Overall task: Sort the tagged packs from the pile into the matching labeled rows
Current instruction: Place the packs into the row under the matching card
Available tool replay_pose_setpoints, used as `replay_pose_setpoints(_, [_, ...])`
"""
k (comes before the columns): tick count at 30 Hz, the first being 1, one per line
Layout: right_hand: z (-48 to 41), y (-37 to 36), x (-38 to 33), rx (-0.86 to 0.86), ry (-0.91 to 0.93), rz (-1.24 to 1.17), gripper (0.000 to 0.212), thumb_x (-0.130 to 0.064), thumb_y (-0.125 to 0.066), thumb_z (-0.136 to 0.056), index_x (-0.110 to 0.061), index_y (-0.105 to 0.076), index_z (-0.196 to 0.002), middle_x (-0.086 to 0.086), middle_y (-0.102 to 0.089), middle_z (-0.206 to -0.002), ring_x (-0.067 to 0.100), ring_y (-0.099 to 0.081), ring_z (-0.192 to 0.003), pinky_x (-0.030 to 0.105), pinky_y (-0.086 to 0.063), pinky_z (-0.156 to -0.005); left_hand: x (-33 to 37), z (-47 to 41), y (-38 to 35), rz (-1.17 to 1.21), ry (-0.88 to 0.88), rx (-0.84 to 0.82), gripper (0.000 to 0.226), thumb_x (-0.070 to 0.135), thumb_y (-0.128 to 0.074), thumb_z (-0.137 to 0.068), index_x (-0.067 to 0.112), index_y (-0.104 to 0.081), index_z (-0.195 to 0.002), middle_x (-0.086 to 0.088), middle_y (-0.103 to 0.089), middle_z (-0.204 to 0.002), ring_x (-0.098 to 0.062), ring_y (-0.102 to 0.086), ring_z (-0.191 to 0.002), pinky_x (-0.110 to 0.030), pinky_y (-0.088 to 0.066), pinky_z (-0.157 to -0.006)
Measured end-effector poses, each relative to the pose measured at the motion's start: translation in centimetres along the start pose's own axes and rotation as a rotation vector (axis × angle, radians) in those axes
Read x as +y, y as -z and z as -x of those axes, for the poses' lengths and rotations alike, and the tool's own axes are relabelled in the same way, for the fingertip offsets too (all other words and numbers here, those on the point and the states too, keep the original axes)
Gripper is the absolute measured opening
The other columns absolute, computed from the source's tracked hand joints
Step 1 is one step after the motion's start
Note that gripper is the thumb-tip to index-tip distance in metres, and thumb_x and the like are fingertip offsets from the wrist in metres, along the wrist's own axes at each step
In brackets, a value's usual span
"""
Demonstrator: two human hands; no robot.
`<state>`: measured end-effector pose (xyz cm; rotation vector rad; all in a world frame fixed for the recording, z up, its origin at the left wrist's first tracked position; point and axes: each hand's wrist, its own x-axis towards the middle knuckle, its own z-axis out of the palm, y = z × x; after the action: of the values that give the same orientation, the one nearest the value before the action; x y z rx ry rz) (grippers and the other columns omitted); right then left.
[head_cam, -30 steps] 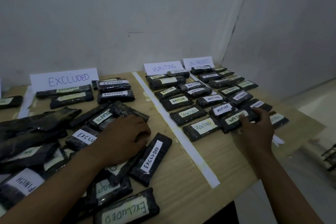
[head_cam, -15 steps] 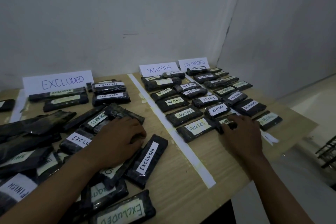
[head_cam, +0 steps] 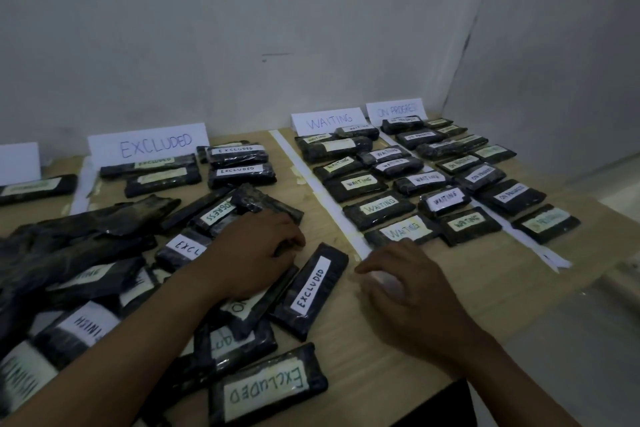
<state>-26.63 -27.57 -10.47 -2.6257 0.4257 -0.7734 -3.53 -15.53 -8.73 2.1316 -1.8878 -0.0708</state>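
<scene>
Left: your pile [head_cam: 79, 253], many packs unsorted; your left hand [head_cam: 252, 253] rests on it, fingers curled, grip not discernible. Centre: your right hand [head_cam: 412, 295], loosely curled, empty. Right: WAITING row [head_cam: 379, 211] and ON PROGRESS row [head_cam: 509, 196], well filled.

Single head-worn view, close above near edge of table [head_cam: 502, 288], angled forward and down toward its far edge.

At the far edge of the counter [head_cam: 450, 288] I am reading the EXCLUDED card [head_cam: 152, 148], the WAITING card [head_cam: 329, 121] and the ON PROGRESS card [head_cam: 396, 111]. Toward the front edge, packs are showing an EXCLUDED tag [head_cam: 310, 289] and an upside-down FINISH tag [head_cam: 86, 326].
</scene>
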Motion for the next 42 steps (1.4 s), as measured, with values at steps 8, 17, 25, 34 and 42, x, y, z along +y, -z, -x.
replay_pose_setpoints(8, [-2.0, -2.4, -1.2, -0.236, 0.092, 0.101, 0.067, -0.021, -0.058, -0.072, -0.035, -0.048, -0.137, -0.015, -0.043, -0.142, 0.011, -0.038, -0.109, 0.018, -0.035, -0.083, 0.0, 0.0, 0.1, -0.009, 0.013, 0.007, 0.038, 0.036, -0.043, -0.081, 0.025, -0.066, -0.109, 0.007, -0.062, -0.110, -0.016, -0.053, -0.106, -0.036, -0.044, -0.088])
replay_pose_setpoints(17, [-1.7, -2.3, -1.6, -0.096, 0.048, 0.162, 0.049, -0.038, -0.062, -0.061, -0.029, -0.064, -0.109, -0.011, -0.049, -0.103, 0.011, -0.043, -0.097, 0.028, -0.041, -0.081, -0.2, 0.0, 0.1, 0.056, 0.025, 0.037, 0.035, 0.033, -0.042, -0.082, 0.026, -0.066, -0.107, 0.011, -0.062, -0.108, -0.012, -0.051, -0.103, -0.032, -0.042, -0.087])
replay_pose_setpoints(25, [-1.8, -1.8, -1.8, -0.033, 0.011, -0.022, 0.038, -0.028, -0.064, -0.052, -0.025, -0.054, -0.089, -0.020, -0.046, -0.088, 0.011, -0.047, -0.089, 0.029, -0.043, -0.069, -0.5, 0.0, 0.0, 0.137, 0.054, 0.116, 0.018, 0.032, -0.056, -0.090, 0.028, -0.066, -0.105, 0.015, -0.062, -0.104, -0.005, -0.054, -0.097, -0.030, -0.046, -0.084])
replay_pose_setpoints(34, [-1.7, -2.2, -1.5, -0.089, 0.030, 0.057, 0.055, -0.031, -0.064, -0.062, -0.029, -0.061, -0.117, -0.019, -0.054, -0.103, 0.008, -0.045, -0.101, 0.032, -0.043, -0.086, -0.8, 0.2, -0.2, 0.168, 0.060, 0.161, 0.017, 0.028, -0.062, -0.090, 0.026, -0.066, -0.106, 0.014, -0.061, -0.104, -0.001, -0.052, -0.091, -0.023, -0.044, -0.081])
replay_pose_setpoints(42, [-0.2, -1.4, -3.9, -0.249, 0.310, -0.116, 0.054, -0.057, -0.072, -0.073, -0.028, -0.065, -0.118, -0.008, -0.053, -0.103, 0.014, -0.047, -0.103, 0.036, -0.039, -0.085, -0.3, 0.4, 0.0, 0.169, 0.067, 0.147, 0.021, 0.023, -0.062, -0.089, 0.022, -0.068, -0.109, 0.007, -0.064, -0.109, -0.011, -0.057, -0.098, -0.032, -0.048, -0.086])
